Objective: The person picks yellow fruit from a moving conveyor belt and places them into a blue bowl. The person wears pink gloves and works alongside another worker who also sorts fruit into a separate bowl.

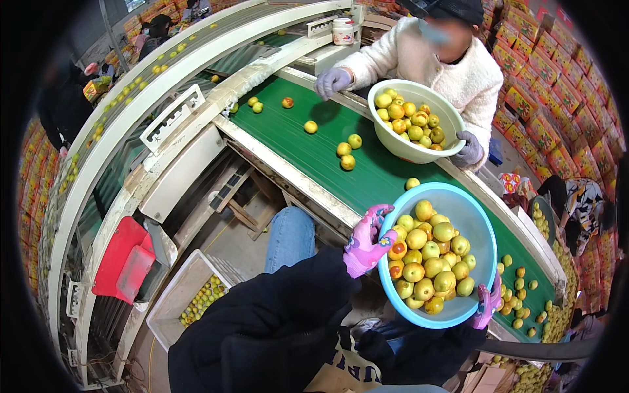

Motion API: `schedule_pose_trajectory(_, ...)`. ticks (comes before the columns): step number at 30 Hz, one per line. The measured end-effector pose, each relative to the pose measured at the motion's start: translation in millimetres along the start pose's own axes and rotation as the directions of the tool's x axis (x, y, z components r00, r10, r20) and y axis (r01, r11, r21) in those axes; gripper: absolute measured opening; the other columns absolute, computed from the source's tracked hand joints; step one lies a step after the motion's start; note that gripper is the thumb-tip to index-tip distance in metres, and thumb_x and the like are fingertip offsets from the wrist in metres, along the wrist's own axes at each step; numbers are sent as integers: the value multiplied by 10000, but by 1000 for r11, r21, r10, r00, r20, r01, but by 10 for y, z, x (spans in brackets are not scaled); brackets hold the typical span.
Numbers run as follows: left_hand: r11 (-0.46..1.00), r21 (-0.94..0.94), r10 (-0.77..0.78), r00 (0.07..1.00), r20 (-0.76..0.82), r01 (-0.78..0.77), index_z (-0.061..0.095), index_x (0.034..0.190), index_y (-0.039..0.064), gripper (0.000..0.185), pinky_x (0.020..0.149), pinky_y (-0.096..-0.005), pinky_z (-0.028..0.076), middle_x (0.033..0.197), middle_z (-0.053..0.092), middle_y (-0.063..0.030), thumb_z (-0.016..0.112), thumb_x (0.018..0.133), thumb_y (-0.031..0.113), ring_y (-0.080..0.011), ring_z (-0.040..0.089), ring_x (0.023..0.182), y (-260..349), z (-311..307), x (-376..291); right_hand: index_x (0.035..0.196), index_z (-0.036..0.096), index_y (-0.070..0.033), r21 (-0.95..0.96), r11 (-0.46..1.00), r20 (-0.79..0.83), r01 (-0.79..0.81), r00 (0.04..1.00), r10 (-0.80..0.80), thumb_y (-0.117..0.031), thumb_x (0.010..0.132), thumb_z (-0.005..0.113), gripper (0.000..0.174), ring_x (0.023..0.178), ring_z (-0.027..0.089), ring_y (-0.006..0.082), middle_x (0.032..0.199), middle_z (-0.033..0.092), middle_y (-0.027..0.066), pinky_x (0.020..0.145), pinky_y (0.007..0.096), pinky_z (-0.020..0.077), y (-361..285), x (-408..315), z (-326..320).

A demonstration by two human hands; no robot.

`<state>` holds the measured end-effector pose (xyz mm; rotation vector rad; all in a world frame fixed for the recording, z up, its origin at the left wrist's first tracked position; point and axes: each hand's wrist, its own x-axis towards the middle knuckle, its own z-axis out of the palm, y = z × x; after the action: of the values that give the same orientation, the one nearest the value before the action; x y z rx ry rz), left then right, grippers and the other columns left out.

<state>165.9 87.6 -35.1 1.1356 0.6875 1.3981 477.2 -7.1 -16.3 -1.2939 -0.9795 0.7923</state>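
Observation:
A round blue plastic basin (391, 294), heaped with yellow-green jujubes (433, 266), is held between my two gloved hands over the near edge of the belt. My left hand (368, 240), in a pink patterned glove, grips the rim on the left side. On the opposite lower rim is my right hand (486, 303), partly hidden by the basin. Beneath and beyond the basin runs a green conveyor belt (295, 147) with scattered loose jujubes (347, 161). Some of the fruit has reddish-brown patches.
Across the belt, a person in grey gloves holds a pale green basin (388, 140) of jujubes. A white crate (169, 314) with fruit stands on the floor at lower left. Metal sorter rails (167, 147) curve along the left. Stacked printed cartons (550, 98) line the right.

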Motion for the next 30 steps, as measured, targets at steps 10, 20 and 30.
schedule_pose_trajectory(10, 982, -160, -111, 993, -35, 104, 354, 1393, 19, 588, 830, -254, 486, 1055, 630, -73, 620, 869, 24, -93, 603, 906, 11, 8, -16, 1352, 375, 109, 111, 994, 12, 15, 1000, -16, -154, 738, 580, 698, 1043, 592, 268, 1213, 549, 216, 918, 361, 475, -134, -27, 170)
schedule_pose_trajectory(20, 970, -205, -138, 990, -33, 128, 349, 1401, 27, 610, 821, -251, 500, 1079, 633, -83, 633, 862, 18, -103, 618, 921, 101, 25, -37, 1343, 404, 96, 96, 995, 25, 33, 999, -35, -165, 744, 586, 679, 1044, 583, 256, 1207, 545, 205, 924, 347, 458, -42, -8, 97)
schedule_pose_trajectory(30, 924, -296, -251, 968, 2, 240, 377, 1380, 15, 661, 855, -312, 524, 1117, 625, -138, 656, 785, -56, -197, 634, 981, 191, 72, 26, 1315, 461, 75, -61, 995, -70, 80, 994, -84, -212, 746, 633, 660, 894, 559, 155, 1106, 595, 109, 799, 261, 456, 13, -39, -16)
